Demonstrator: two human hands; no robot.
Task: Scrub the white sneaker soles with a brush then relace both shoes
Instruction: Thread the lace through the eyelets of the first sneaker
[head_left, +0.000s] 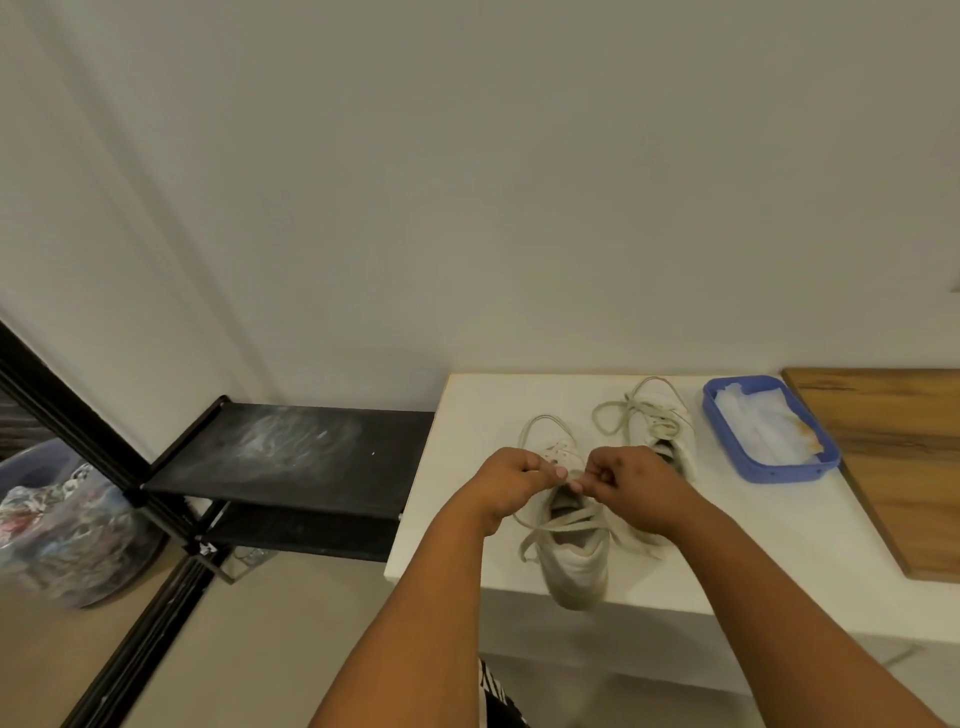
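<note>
Soft, even indoor light with a dull greenish-grey cast; the source is not in view. Faint shadows lie under the white table (675, 587) edge. The wide lens bends the black shelf rack (291, 457) at the left, and detail is slightly soft throughout.

Tray (727, 447) right of sneakers (576, 561)

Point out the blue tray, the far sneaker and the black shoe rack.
blue tray (727, 439): head view, on its near-left plastic wall.
far sneaker (670, 415): head view, on its white upper beside the laces.
black shoe rack (291, 447): head view, on the top shelf surface.
</note>
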